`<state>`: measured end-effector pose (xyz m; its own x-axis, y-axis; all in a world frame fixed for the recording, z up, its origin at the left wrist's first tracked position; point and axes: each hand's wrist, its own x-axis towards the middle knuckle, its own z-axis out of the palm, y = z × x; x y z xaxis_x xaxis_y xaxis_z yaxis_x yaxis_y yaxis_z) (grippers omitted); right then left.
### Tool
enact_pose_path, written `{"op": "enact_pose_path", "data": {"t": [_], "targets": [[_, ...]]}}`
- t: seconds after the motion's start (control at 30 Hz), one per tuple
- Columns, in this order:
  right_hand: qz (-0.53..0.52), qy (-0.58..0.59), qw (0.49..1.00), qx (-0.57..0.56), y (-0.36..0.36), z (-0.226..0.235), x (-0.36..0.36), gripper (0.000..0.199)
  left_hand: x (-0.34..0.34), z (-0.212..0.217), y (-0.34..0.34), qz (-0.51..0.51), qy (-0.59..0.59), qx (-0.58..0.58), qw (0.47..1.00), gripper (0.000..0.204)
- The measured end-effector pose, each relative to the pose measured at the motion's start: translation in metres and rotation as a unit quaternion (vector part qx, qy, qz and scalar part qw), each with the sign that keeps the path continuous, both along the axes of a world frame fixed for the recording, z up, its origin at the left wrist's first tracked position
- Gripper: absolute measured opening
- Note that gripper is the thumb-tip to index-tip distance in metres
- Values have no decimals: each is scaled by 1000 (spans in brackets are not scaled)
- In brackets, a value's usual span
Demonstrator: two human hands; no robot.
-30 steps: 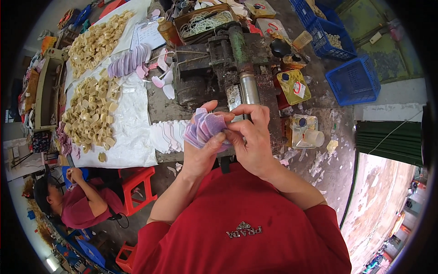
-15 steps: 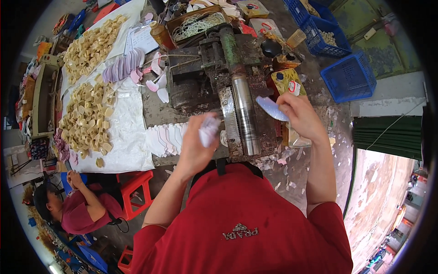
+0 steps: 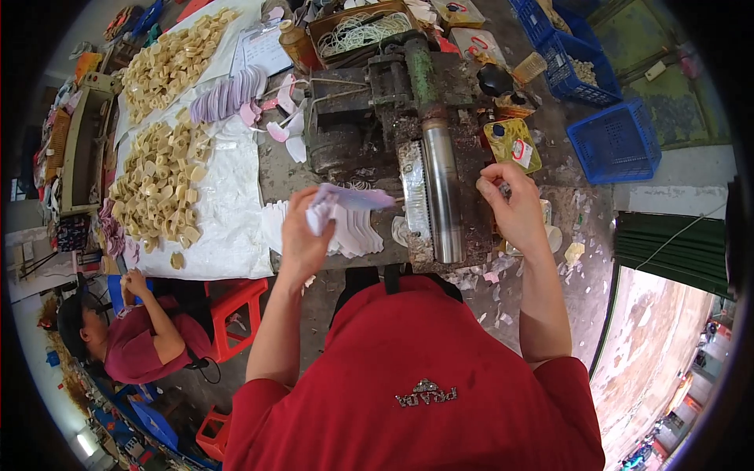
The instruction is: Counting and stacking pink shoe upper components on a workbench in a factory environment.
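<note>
In my left hand (image 3: 305,242) are thin, curved lilac sheet pieces (image 3: 355,196). One of them sticks out to the right, over a row of pale sheet pieces (image 3: 355,229) fanned along the table edge. My right hand (image 3: 514,210) is raised right of the machine, thumb and fingers curled together; whether anything small lies inside them is hidden. Between my hands stands a dark, greasy machine (image 3: 342,125) with a shiny steel roller (image 3: 443,192) pointing toward me. A pale ridged strip (image 3: 414,192) runs along the roller's left side.
Two piles of beige blocks (image 3: 157,184) lie on a white sheet (image 3: 228,228) at left, near stacked lilac pieces (image 3: 228,96). A yellow can (image 3: 514,145) and blue crates (image 3: 615,141) are at right. A person (image 3: 149,337) sits at lower left, beside a red stool (image 3: 242,314).
The bluish piece has left my right hand, and a similar piece now extends from my left hand. My left hand has moved left. The whole view has shifted slightly.
</note>
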<state>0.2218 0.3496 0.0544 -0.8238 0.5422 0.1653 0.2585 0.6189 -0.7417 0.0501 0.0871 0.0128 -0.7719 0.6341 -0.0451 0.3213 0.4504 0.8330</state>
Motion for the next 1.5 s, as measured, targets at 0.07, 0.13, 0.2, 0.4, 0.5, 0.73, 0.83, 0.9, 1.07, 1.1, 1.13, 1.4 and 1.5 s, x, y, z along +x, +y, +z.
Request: {"op": "enact_pose_path", "data": {"t": [0.07,0.13,0.2,0.4,0.5,0.73,0.83,0.9,1.07,1.1,1.13,1.4,1.5], "targets": [[-4,7,1000,-27,-4,-1,-2,14,-9,-24,-22,19,77,-31,996,42],[-13,14,999,-50,-5,0,-4,14,-8,-47,-39,-97,167,-151,969,46],[-15,21,999,-47,-4,1,-4,14,-1,-50,-47,-167,153,-219,949,48],[13,45,999,-27,-29,23,-11,11,2,3,-20,-157,80,-189,966,43],[125,85,989,-4,-57,29,-25,13,11,34,5,-22,-269,56,961,47],[60,159,983,73,-99,13,-43,19,56,52,49,-12,-432,444,785,66],[70,171,981,59,-94,12,-44,17,60,52,54,16,-415,443,794,67],[77,164,982,48,-92,12,-42,15,61,53,55,19,-401,437,805,66],[80,195,977,-15,-77,25,-36,9,53,46,55,72,-362,323,871,50],[72,178,979,-62,-64,27,-29,8,49,46,54,71,-363,323,871,50],[50,135,989,-44,-51,34,-24,6,43,44,50,61,-325,279,902,46],[134,-161,978,-5,20,11,7,4,49,35,55,-213,-3,29,977,53],[155,-137,978,12,3,7,-2,4,59,38,61,-208,-35,16,977,52]]}}
